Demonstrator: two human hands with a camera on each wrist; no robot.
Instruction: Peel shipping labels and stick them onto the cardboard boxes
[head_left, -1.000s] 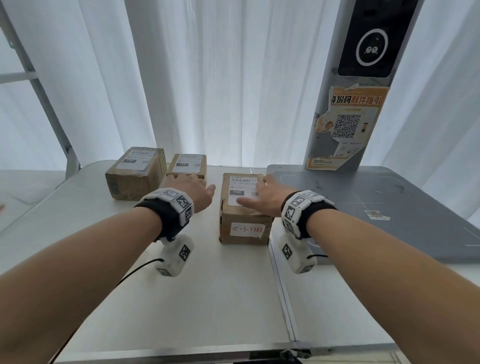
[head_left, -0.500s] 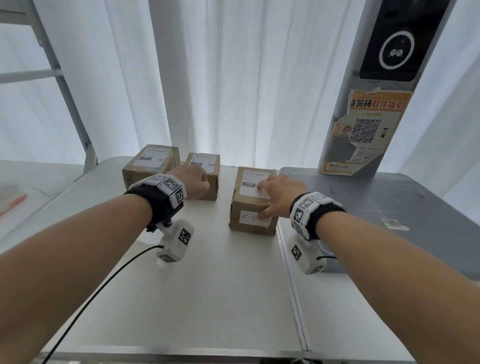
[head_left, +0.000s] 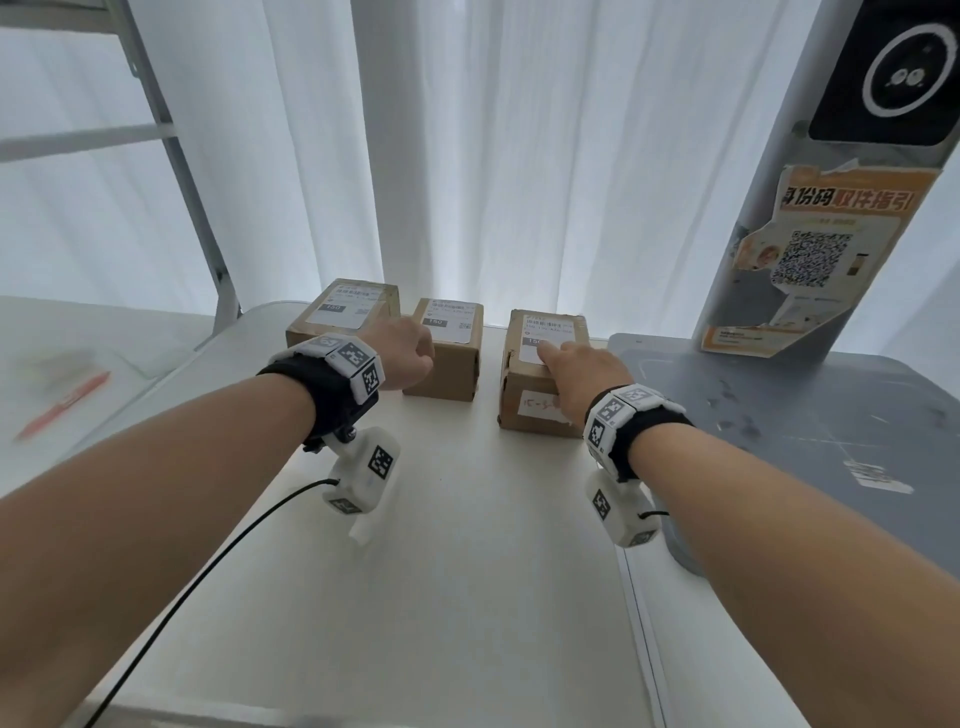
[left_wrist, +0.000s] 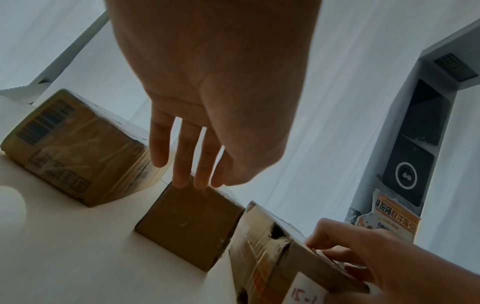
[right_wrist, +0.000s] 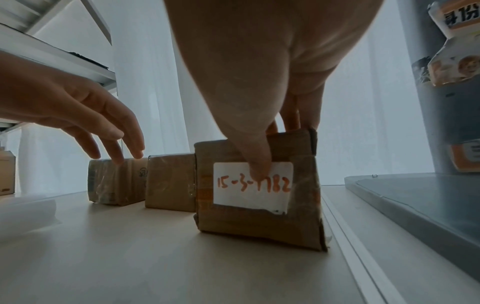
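Three cardboard boxes stand in a row at the far edge of a pale tabletop (head_left: 467, 571), each already carrying a printed shipping label on its top face. The right box (head_left: 535, 410), nearest the camera, also bears a white sticker (right_wrist: 253, 186) on its front face, hand-lettered in orange "15-3-1782". The right hand (head_left: 576, 374) lies over this box: its fingers rest straight across the shipping label (head_left: 545, 335) on top, while the thumb (right_wrist: 255, 162) presses down the front face onto the white sticker, so the grip is spread flat rather than pinching. The middle box (head_left: 441, 364) stands just beside it, with a narrow gap between. The left hand (head_left: 405, 353) hovers over the middle box, fingers straight and slightly parted, their tips at the box's near top edge; whether they touch it cannot be told. The left box (head_left: 343, 317) stands beyond, near the middle one. Both wrists wear black straps with white marker-covered cameras. To the right, a grey platform (head_left: 805, 426) carries an upright grey post (head_left: 789, 218) with a torn orange QR-code poster (head_left: 821, 244). White curtains (head_left: 519, 156) hang behind.
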